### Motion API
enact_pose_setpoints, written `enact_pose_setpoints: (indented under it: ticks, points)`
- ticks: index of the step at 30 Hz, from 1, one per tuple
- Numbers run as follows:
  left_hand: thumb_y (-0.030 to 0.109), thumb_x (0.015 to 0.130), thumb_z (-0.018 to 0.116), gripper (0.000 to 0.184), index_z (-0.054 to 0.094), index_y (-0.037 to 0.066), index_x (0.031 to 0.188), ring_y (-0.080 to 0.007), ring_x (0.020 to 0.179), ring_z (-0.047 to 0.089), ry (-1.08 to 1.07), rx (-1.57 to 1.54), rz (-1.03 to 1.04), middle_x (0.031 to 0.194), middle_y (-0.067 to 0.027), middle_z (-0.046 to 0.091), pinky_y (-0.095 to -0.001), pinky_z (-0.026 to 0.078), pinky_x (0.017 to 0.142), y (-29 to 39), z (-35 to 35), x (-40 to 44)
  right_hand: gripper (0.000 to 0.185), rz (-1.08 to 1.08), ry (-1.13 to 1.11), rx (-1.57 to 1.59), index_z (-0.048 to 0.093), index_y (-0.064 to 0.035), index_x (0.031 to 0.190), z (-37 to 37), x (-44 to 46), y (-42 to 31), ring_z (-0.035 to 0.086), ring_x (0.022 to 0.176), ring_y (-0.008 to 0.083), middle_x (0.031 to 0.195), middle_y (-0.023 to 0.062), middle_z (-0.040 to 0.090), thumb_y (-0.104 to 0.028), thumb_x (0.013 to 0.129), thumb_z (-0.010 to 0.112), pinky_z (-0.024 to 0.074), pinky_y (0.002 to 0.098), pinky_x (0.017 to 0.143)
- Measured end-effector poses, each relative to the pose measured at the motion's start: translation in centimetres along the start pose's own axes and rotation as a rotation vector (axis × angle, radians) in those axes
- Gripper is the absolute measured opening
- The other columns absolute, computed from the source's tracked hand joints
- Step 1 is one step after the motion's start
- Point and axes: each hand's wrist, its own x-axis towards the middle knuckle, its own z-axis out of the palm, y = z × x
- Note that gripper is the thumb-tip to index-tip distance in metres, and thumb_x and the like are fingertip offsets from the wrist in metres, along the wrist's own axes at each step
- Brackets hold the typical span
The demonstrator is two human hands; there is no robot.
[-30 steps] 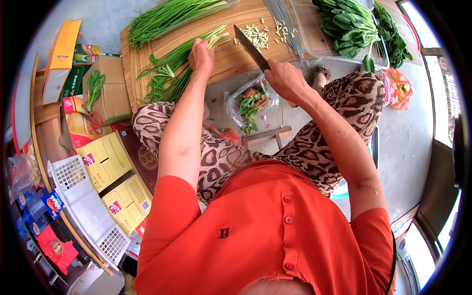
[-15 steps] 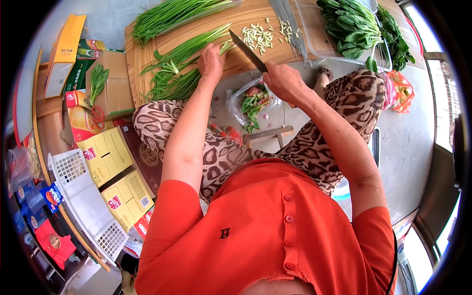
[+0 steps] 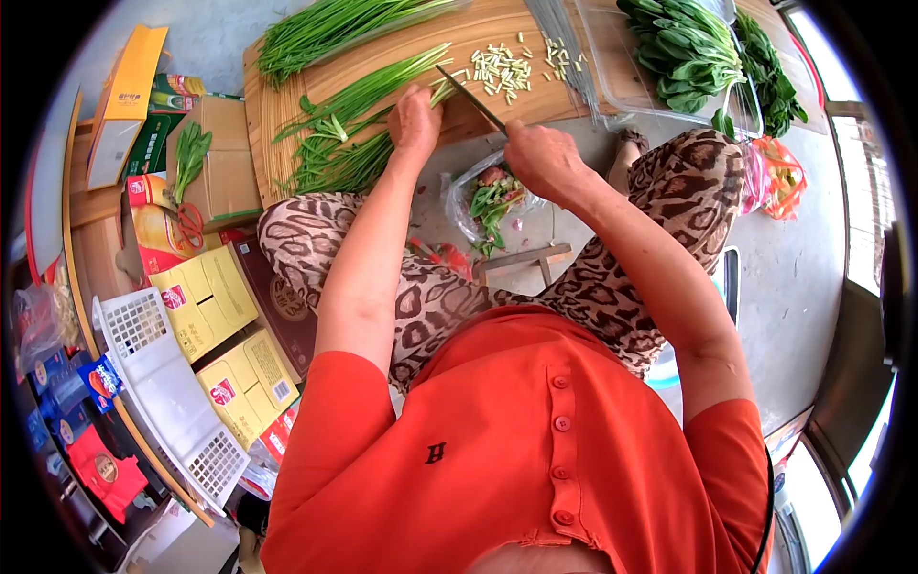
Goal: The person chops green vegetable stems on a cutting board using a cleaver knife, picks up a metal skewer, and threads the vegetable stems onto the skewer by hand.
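My left hand (image 3: 415,122) is closed on green stalks at the front edge of the wooden board (image 3: 478,120). The loose green stalks (image 3: 368,96) lie beside it and to its left. My right hand (image 3: 543,158) grips a knife (image 3: 473,99), whose blade points up and left, its tip close to the stalks by my left fingers. Short pale cut pieces (image 3: 499,72) lie on the board beyond the blade. A larger bundle of long green stalks (image 3: 335,31) rests along the board's far left.
Leafy greens (image 3: 674,57) lie in a clear tray at the upper right. A plastic bag of scraps (image 3: 490,199) is on the floor below the board, near a wooden stool part (image 3: 524,260). Boxes (image 3: 206,297) and a white basket (image 3: 172,392) stand at left.
The view has shifted slightly. My right hand and the knife have moved left, bringing the blade nearer my left hand, which has slid a little down along the stalks.
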Motion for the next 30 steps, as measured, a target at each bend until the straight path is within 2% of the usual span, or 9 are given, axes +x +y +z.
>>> enact_pose_setpoints:
  ticks: [1, 2, 5, 7, 9, 15, 19, 21, 30]
  points:
    - [0.011, 0.075, 0.072, 0.014, 0.066, 0.006, 0.087, -0.0355, 0.089, 0.061, -0.010, 0.033, 0.011, 0.092, -0.0129, 0.060, -0.0455, 0.049, 0.075, 0.1, 0.0, 0.0, 0.021, 0.001, 0.041, -0.038, 0.059, 0.0019, 0.095, 0.1, 0.1, 0.0, 0.067, 0.085, 0.0376, 0.081, 0.0217, 0.068, -0.016, 0.084, 0.057, 0.0503, 0.0470, 0.076]
    - [0.011, 0.075, 0.072, 0.014, 0.066, 0.006, 0.087, -0.0355, 0.089, 0.061, -0.011, 0.034, 0.013, 0.092, -0.0129, 0.060, -0.0455, 0.049, 0.075, 0.1, 0.0, -0.2, 0.021, 0.003, 0.043, -0.036, 0.059, 0.0019, 0.095, 0.1, 0.0, 0.1, 0.067, 0.085, 0.0376, 0.081, 0.0217, 0.068, -0.016, 0.084, 0.057, 0.0503, 0.0470, 0.076]
    - [0.010, 0.075, 0.071, 0.016, 0.065, 0.006, 0.090, -0.0359, 0.088, 0.061, 0.038, 0.010, 0.050, 0.092, -0.0129, 0.061, -0.0463, 0.049, 0.074, -0.1, 0.3, -0.3, 0.020, -0.015, 0.058, -0.005, 0.059, 0.0011, 0.096, -0.5, -0.1, 0.4, 0.066, 0.086, 0.0386, 0.084, 0.0220, 0.068, -0.015, 0.086, 0.053, 0.0503, 0.0475, 0.076]
    - [0.011, 0.076, 0.070, 0.020, 0.064, 0.008, 0.095, -0.0360, 0.088, 0.061, 0.158, -0.114, -0.029, 0.093, -0.0122, 0.061, -0.0462, 0.049, 0.073, -0.4, 0.6, 0.5, 0.026, 0.074, -0.050, 0.107, 0.053, 0.0006, 0.100, -1.6, -0.4, 0.8, 0.062, 0.086, 0.0441, 0.087, 0.0259, 0.065, -0.021, 0.091, 0.042, 0.0468, 0.0527, 0.079]
    - [0.013, 0.077, 0.071, 0.026, 0.063, 0.009, 0.102, -0.0354, 0.089, 0.061, 0.175, -0.139, 0.006, 0.095, -0.0116, 0.061, -0.0457, 0.049, 0.074, -0.7, 0.4, 1.1, 0.027, 0.083, -0.001, 0.092, 0.053, 0.0008, 0.100, -1.3, -0.4, 1.9, 0.062, 0.086, 0.0446, 0.086, 0.0263, 0.065, -0.022, 0.092, 0.042, 0.0466, 0.0529, 0.079]
    - [0.019, 0.077, 0.073, 0.030, 0.067, 0.010, 0.105, -0.0332, 0.089, 0.061, 0.025, 0.020, -0.034, 0.094, -0.0116, 0.062, -0.0421, 0.050, 0.076, -1.4, 0.7, 1.9, 0.028, 0.058, 0.083, 0.113, 0.051, 0.0013, 0.098, -1.1, -0.1, 2.3, 0.060, 0.084, 0.0467, 0.084, 0.0272, 0.063, -0.026, 0.093, 0.043, 0.0454, 0.0538, 0.078]
    - [0.020, 0.077, 0.072, 0.029, 0.068, 0.014, 0.105, -0.0322, 0.087, 0.061, 0.049, -0.018, 0.028, 0.092, -0.0104, 0.062, -0.0426, 0.050, 0.075, -2.3, 1.8, 1.9, 0.029, 0.032, 0.035, 0.138, 0.050, 0.0014, 0.097, -1.2, 0.0, 1.6, 0.059, 0.084, 0.0468, 0.083, 0.0271, 0.063, -0.026, 0.093, 0.044, 0.0450, 0.0543, 0.077]
    - [0.020, 0.078, 0.072, 0.027, 0.069, 0.016, 0.104, -0.0313, 0.087, 0.061, 0.032, 0.029, -0.054, 0.091, -0.0093, 0.061, -0.0428, 0.050, 0.074, -0.9, 0.9, 1.4, 0.029, 0.025, 0.025, 0.136, 0.050, 0.0015, 0.097, -0.8, 0.2, 1.4, 0.059, 0.084, 0.0467, 0.083, 0.0272, 0.063, -0.027, 0.093, 0.045, 0.0449, 0.0543, 0.077]
    - [0.023, 0.078, 0.072, 0.023, 0.069, 0.014, 0.099, -0.0317, 0.088, 0.061, 0.039, 0.032, -0.058, 0.093, -0.0085, 0.061, -0.0431, 0.049, 0.075, -0.6, 0.8, 1.0, 0.028, -0.014, 0.023, 0.118, 0.050, 0.0023, 0.096, -0.2, 0.3, 1.3, 0.059, 0.085, 0.0469, 0.083, 0.0278, 0.063, -0.026, 0.092, 0.047, 0.0444, 0.0545, 0.077]
